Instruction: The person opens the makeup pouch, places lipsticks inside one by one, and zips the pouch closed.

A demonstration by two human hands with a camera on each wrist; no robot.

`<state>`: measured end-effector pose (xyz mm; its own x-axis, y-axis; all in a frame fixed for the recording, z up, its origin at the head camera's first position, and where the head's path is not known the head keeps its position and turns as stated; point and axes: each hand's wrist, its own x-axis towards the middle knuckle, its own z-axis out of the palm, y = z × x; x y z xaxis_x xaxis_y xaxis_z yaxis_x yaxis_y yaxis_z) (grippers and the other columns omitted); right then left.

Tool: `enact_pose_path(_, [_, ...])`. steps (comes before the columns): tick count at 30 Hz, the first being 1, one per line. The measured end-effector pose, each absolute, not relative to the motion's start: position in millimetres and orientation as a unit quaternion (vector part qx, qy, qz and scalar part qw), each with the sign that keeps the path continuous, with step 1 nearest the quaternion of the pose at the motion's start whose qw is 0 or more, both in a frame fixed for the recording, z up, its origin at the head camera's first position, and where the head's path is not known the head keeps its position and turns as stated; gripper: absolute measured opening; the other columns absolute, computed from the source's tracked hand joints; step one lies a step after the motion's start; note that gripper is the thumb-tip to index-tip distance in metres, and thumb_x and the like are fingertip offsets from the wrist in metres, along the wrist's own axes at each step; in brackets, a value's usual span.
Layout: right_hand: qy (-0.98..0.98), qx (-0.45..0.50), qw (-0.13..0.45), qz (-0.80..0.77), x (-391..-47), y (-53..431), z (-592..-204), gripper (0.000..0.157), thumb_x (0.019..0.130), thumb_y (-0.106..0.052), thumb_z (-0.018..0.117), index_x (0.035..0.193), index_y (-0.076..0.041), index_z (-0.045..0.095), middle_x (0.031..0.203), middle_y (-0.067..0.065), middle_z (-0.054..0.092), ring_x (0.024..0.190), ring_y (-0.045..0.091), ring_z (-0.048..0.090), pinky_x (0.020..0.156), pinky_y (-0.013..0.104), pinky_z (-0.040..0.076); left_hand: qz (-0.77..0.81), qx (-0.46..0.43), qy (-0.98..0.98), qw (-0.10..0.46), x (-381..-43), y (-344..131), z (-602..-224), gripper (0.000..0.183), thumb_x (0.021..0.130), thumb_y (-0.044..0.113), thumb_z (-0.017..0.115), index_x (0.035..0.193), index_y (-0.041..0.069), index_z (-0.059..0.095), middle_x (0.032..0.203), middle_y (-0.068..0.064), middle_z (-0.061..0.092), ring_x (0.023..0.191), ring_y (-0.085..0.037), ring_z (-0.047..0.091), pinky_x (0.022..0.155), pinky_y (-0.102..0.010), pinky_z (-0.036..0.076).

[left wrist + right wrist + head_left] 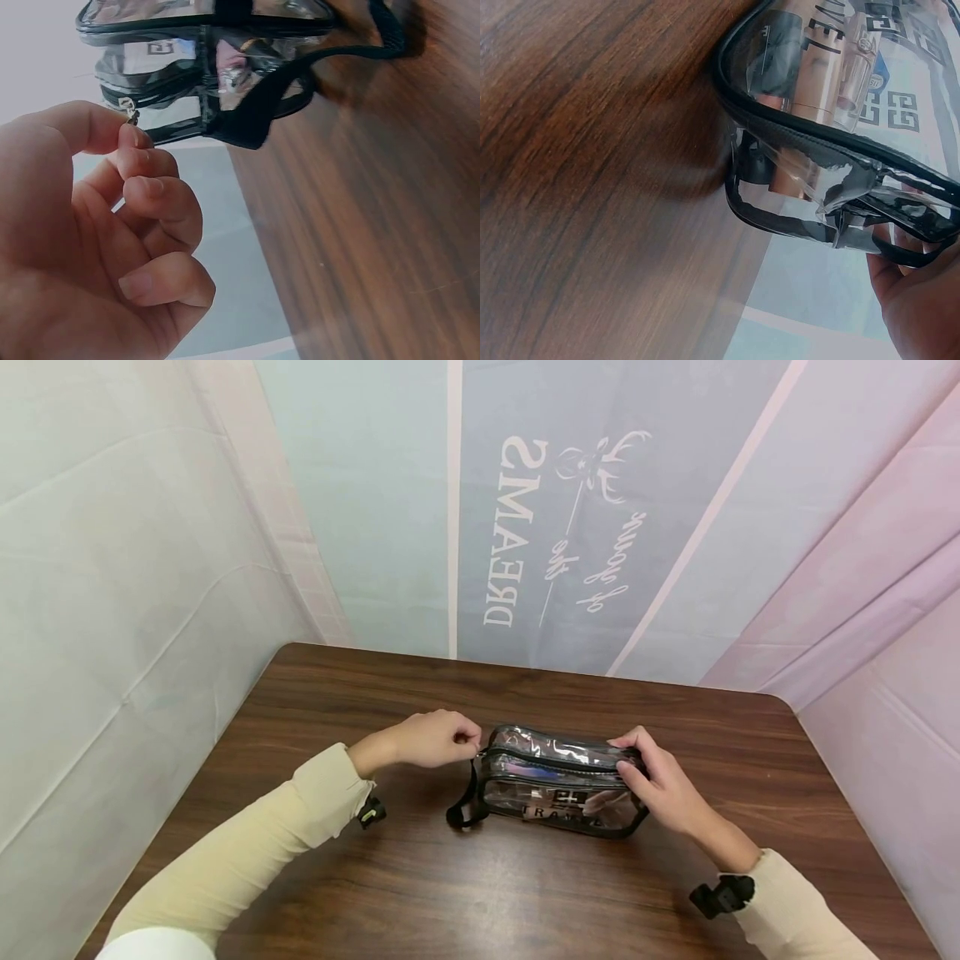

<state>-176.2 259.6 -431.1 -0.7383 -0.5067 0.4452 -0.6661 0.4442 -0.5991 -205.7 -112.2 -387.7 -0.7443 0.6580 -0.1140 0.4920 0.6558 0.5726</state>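
A clear plastic toiletry bag (pixel 566 781) with black piping and "TRAVEL" lettering stands on the brown wooden table (pixel 480 893). Its zipper runs along the top and looks closed. At the bag's left end, my left hand (pixel 438 739) pinches the metal zipper pull (pixel 130 112) between thumb and index finger, the other fingers loosely curled. A black wrist strap (pixel 468 806) hangs from that end. My right hand (pixel 663 785) grips the opposite end, thumb in front and fingers behind. Through the plastic, the right wrist view shows tubes, among them a rose-gold tube (pixel 817 75).
Light fabric with mirrored "DREAMS" lettering (pixel 513 531) hangs behind the table's far edge. More pale cloth (pixel 127 568) hangs at the left side and at the right. A small black wrist camera (pixel 723 895) sits on the right cuff.
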Motion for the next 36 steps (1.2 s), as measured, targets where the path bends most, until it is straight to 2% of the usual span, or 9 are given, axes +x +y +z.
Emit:
enact_pose_path(8, [-0.844,0.346,0.108,0.395,-174.5,259.0,-432.0,0.031,0.097,0.007,0.057,0.124,-0.008,0.057,0.07,-0.013,0.043,0.057,0.0,0.035,0.055,0.022,0.036,0.271,0.319,0.89,0.179,-203.6,-114.1,-405.2,0.028,0.099,0.014,0.053,0.073,0.021,0.05,0.065,0.01,0.04,0.058,-0.006,0.039,0.056,-0.026,0.028])
enact_pose_path(15, [-0.844,0.346,0.105,0.396,-175.9,258.7,-433.7,0.032,0.097,0.006,0.056,0.126,-0.008,0.057,0.069,-0.013,0.042,0.056,0.0,0.035,0.053,0.022,0.037,0.258,0.317,0.896,0.174,-204.4,-112.2,-415.4,0.029,0.099,0.015,0.054,0.071,0.022,0.048,0.063,0.01,0.04,0.057,-0.005,0.04,0.054,-0.026,0.029])
enact_pose_path(22, [-0.843,0.34,0.103,0.405,-177.1,257.9,-434.1,0.031,0.097,0.008,0.055,0.125,-0.006,0.057,0.071,-0.011,0.045,0.056,0.001,0.037,0.051,0.023,0.037,0.25,0.311,0.9,0.177,-204.5,-109.4,-420.4,0.025,0.098,0.017,0.056,0.074,0.023,0.053,0.065,0.011,0.044,0.058,-0.005,0.044,0.053,-0.026,0.033])
enact_pose_path(36, [-0.846,0.334,0.097,0.404,-175.7,258.3,-433.4,0.031,0.098,0.007,0.054,0.126,-0.005,0.056,0.069,-0.012,0.043,0.053,0.0,0.034,0.05,0.024,0.037,0.272,0.307,0.89,0.201,-204.7,-105.5,-425.5,0.028,0.1,0.015,0.054,0.073,0.021,0.049,0.063,0.009,0.04,0.056,-0.007,0.039,0.055,-0.027,0.029])
